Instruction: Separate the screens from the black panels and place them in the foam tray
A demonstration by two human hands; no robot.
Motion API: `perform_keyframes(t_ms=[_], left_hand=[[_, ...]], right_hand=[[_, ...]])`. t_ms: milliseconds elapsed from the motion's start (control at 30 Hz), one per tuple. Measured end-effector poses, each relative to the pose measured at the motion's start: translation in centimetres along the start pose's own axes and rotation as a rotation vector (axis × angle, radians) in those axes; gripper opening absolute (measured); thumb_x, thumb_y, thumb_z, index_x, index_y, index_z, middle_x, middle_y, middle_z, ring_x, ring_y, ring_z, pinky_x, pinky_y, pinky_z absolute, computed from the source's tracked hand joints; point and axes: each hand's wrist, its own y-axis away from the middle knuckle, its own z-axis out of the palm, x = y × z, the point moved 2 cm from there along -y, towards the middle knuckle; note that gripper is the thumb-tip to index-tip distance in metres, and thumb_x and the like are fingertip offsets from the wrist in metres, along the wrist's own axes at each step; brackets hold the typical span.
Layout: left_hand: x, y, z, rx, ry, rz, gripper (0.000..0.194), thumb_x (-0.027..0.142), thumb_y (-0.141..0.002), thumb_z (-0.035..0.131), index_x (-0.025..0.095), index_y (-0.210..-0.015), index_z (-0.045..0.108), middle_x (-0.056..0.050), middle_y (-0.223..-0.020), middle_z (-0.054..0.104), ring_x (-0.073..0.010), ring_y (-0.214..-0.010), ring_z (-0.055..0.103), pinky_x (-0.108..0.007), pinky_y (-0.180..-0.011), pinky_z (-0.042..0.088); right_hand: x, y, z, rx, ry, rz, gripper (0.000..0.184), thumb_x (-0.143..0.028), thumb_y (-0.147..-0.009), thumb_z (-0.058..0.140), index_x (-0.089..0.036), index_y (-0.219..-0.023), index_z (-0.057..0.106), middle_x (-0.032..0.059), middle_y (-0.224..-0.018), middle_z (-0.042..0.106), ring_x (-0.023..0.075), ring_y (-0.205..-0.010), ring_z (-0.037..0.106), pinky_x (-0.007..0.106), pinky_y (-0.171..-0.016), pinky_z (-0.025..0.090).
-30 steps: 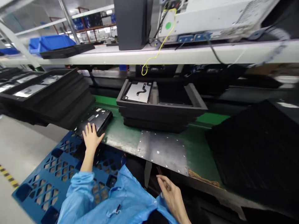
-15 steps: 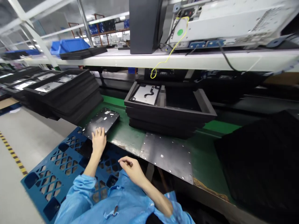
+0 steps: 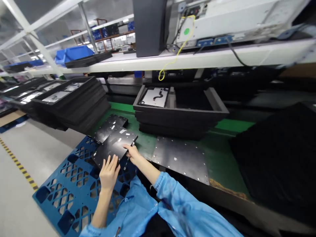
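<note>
A flat black panel [image 3: 112, 144] with small pale labels and dots along its rim is held at an angle over the table's near edge. My right hand [image 3: 133, 154] grips its right edge, fingers wrapped beneath. At the near edge, my left hand [image 3: 110, 172] has its fingers on top; its thumb is hidden. Behind this panel, partly covered by it, lies a similar black panel [image 3: 108, 126] on the green table [image 3: 145, 146]. To the right rests another black panel [image 3: 180, 159] with pale dots.
A black foam tray stack [image 3: 177, 123] stands behind, a silver part [image 3: 154, 97] in its top tray. More stacked trays [image 3: 81, 102] are at left. A blue pallet [image 3: 66, 179] lies below, and a white shelf [image 3: 118, 66] crosses above. Dark material [image 3: 276, 161] fills the right side.
One black panel has come off the spot at left toward me, tilted, uncovering a similar one behind. My right hand has moved forward onto its edge; my left hand has shifted nearer.
</note>
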Motion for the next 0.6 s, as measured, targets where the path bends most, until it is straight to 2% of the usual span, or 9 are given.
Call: perform_keyframes(t_ms=[67, 167, 300, 433, 500, 600], left_hand=[[1.2, 1.0, -0.8, 0.025, 0.035, 0.064, 0.083, 0.018, -0.105, 0.07, 0.029, -0.178, 0.033, -0.01, -0.153, 0.07, -0.0355, -0.144, 0.066, -0.059, -0.122, 0.058], [3.0, 1.4, -1.9, 0.045, 0.109, 0.207, 0.081, 0.017, -0.101, 0.075, 0.024, -0.175, 0.042, -0.011, -0.149, 0.073, -0.0348, -0.148, 0.062, -0.057, -0.129, 0.052], [6.2, -0.9, -1.8, -0.003, 0.297, 0.445, 0.074, 0.018, -0.102, 0.073, 0.026, -0.171, 0.048, -0.008, -0.148, 0.074, -0.0342, -0.15, 0.06, -0.059, -0.132, 0.049], [10.1, -4.7, 0.7, -0.005, 0.437, 0.678, 0.065, 0.019, -0.104, 0.072, 0.022, -0.166, 0.054, -0.005, -0.152, 0.072, -0.0324, -0.153, 0.057, -0.055, -0.129, 0.053], [11.8, -6.5, 2.7, -0.006, 0.482, 0.755, 0.059, 0.019, -0.105, 0.07, 0.024, -0.163, 0.057, -0.003, -0.153, 0.071, -0.0306, -0.153, 0.058, -0.053, -0.127, 0.055], [13.6, -9.0, 5.6, 0.001, 0.519, 0.815, 0.053, 0.017, -0.107, 0.067, 0.026, -0.159, 0.061, -0.001, -0.151, 0.072, -0.0277, -0.149, 0.062, -0.049, -0.124, 0.058]], right_hand=[[0.1, 3.0, -2.2, -0.026, -0.043, -0.043, 0.044, -0.03, -0.064, 0.095, -0.018, -0.091, 0.063, -0.0066, -0.068, 0.058, 0.0044, -0.051, 0.034, 0.02, -0.045, 0.015], [0.2, 8.6, -6.6, -0.026, -0.114, -0.106, 0.047, -0.031, -0.063, 0.098, -0.019, -0.09, 0.062, -0.0078, -0.072, 0.057, 0.0032, -0.053, 0.031, 0.02, -0.047, 0.014], [0.5, 15.2, -13.0, 0.163, -0.262, -0.211, 0.054, -0.031, -0.064, 0.101, -0.023, -0.095, 0.057, -0.01, -0.073, 0.053, 0.0034, -0.054, 0.027, 0.02, -0.049, 0.017], [0.6, 18.4, -18.1, 0.393, -0.346, -0.353, 0.061, -0.034, -0.063, 0.102, -0.026, -0.091, 0.049, -0.014, -0.064, 0.037, 0.0039, -0.051, 0.014, 0.022, -0.048, 0.015], [0.3, 18.9, -19.9, 0.478, -0.344, -0.424, 0.064, -0.041, -0.064, 0.103, -0.026, -0.086, 0.045, -0.0143, -0.063, 0.033, 0.0041, -0.052, 0.01, 0.023, -0.047, 0.012], [-0.8, 19.0, -22.1, 0.563, -0.228, -0.483, 0.065, -0.058, -0.071, 0.099, -0.026, -0.08, 0.043, -0.0139, -0.06, 0.027, 0.0052, -0.05, 0.011, 0.025, -0.048, 0.01]])
